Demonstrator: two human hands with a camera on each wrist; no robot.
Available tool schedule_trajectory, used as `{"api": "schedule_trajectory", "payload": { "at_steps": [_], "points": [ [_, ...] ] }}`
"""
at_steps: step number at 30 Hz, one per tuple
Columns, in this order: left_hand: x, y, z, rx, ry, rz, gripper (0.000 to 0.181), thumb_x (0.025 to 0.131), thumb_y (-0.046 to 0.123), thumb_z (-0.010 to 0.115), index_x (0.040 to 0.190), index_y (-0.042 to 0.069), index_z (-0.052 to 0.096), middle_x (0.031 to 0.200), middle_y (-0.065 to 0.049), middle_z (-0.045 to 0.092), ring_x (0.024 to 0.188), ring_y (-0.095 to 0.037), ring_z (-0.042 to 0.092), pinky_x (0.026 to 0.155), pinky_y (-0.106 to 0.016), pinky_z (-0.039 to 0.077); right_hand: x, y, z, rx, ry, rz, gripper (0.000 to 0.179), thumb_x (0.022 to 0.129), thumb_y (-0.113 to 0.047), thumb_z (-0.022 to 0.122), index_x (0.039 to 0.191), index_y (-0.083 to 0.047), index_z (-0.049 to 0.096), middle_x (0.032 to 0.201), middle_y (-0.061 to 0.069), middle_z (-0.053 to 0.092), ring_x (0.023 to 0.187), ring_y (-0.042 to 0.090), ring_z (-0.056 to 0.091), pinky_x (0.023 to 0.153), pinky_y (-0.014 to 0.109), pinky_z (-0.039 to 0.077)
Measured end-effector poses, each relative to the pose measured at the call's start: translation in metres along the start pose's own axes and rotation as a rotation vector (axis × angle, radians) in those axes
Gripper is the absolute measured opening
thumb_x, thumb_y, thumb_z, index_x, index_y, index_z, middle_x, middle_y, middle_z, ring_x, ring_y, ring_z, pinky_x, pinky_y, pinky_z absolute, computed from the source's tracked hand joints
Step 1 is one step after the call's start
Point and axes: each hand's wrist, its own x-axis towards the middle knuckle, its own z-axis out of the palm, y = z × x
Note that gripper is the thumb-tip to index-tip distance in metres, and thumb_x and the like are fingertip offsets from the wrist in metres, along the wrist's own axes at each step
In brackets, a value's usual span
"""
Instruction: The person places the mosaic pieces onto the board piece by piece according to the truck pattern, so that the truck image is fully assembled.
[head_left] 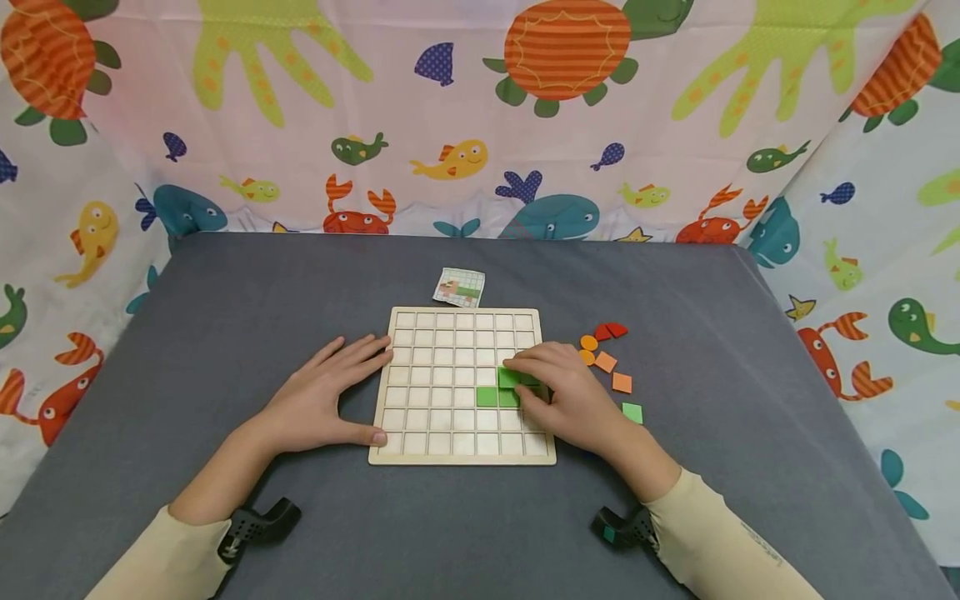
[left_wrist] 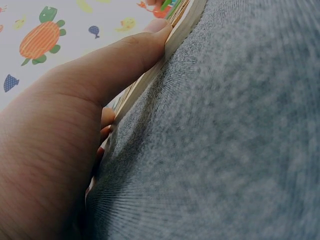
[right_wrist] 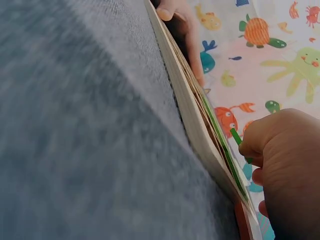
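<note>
A pale wooden grid board lies on the grey cloth. My left hand rests at its left edge, fingers spread, fingertips and thumb touching the rim. Above the right half of the board, my right hand pinches a green square tile between thumb and fingers; the right wrist view shows it tilted over the board. Green tiles sit in the grid cells beneath that hand, which partly hides them.
Right of the board lie orange squares, orange round pieces, red pieces and a loose green square. A small picture card lies behind the board. A patterned curtain closes off the back.
</note>
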Motion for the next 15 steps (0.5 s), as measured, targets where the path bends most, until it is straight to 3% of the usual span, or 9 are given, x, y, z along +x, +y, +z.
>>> {"api": "schedule_trajectory", "payload": {
  "at_steps": [15],
  "points": [
    [0.000,0.002,0.001,0.000,0.002,-0.009,0.122,0.079,0.088,0.076,0.174,0.024,0.034,0.181,0.006,0.022,0.168,-0.022,0.016,0.136,-0.049,0.002,0.022,-0.003,0.018,0.009,-0.057,0.018,0.033,0.097,-0.006,0.076,0.129,-0.006,0.080,0.126,0.006,0.077,0.123,0.027,0.067,0.107,0.054,0.050]
  ]
}}
